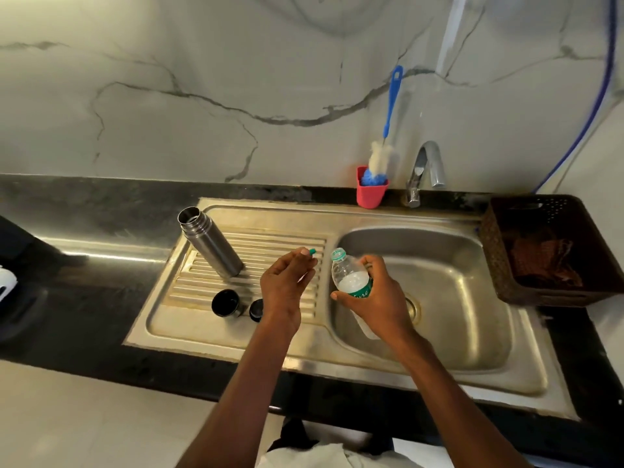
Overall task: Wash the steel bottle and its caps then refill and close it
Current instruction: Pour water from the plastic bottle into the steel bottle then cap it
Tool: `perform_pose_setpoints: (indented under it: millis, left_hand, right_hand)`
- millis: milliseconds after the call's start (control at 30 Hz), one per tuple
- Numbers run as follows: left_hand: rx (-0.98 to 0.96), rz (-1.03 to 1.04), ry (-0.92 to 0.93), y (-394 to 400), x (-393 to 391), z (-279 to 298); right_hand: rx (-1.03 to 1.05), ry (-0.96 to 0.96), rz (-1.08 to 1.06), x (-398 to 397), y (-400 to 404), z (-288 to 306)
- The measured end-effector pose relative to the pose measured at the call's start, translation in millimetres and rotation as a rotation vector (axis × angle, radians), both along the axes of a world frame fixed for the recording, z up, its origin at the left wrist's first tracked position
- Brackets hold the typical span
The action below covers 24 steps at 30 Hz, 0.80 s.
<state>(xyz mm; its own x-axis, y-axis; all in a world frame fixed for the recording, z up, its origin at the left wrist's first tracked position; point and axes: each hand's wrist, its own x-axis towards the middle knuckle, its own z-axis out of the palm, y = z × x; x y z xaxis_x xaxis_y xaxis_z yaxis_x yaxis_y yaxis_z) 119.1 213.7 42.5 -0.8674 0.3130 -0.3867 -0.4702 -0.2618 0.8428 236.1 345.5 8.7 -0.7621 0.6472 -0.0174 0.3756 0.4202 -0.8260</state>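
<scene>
The steel bottle (211,243) stands open-mouthed on the ribbed drainboard (270,241) of the sink (371,358), leaning a little in this wide view, with its two dark caps lying just in front of it: the cup-shaped outer cap (227,303) and the smaller inner cap (256,309), half hidden behind the person's left wrist. The right hand (378,295) grips a clear plastic water bottle (349,276), fingers curled around its green label, holding it tilted over the near edge of the basin with its neck already bare. The left hand (285,280) pinches the small green cap (312,251) between fingertips and thumb, just beside that neck. This looks like the refilling stage, so the sensible thing is to park the green cap somewhere flat on the drainboard where it will not roll, bring the plastic neck right over the steel mouth, steady the steel bottle with the freed left hand, and pour slowly; that mouth is narrow, and a fast tip could splash or overfill. The caps go on afterwards, inner one first.
</scene>
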Motion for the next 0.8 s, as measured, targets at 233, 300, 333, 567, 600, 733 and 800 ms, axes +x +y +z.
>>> perform_pose_setpoints:
  millis: [233, 300, 333, 567, 600, 733, 800]
  left_hand:
    - [-0.005, -0.054, 0.092, 22.1, 23.9, 17.7]
    - [0.001, -0.058, 0.106, 21.4, 27.8, 19.5]
    - [-0.006, -0.068, 0.12, 19.6, 28.8, 19.3]
    - [-0.067, -0.109, 0.237, 11.6, 40.3, 18.6]
    - [-0.062, -0.093, 0.219, 12.1, 41.7, 19.6]
    - [-0.083, -0.027, 0.211, 12.4, 41.3, 23.1]
    - [-0.051, -0.075, 0.204, 9.2, 37.3, 25.8]
  right_hand:
    - [0.138, 0.011, 0.063, 5.4, 20.9, 8.2]
    - [0.142, 0.023, 0.066, 10.0, 23.8, 8.6]
    - [0.143, 0.028, 0.066, 11.8, 24.4, 9.0]
    - [0.323, 0.003, 0.113, 19.8, 30.0, 17.8]
    - [0.35, -0.003, 0.11, 19.8, 28.6, 19.8]
    - [0.259, -0.028, 0.124, 20.3, 20.1, 30.8]
    - [-0.173, -0.022, 0.199, 25.7, 22.2, 39.6]
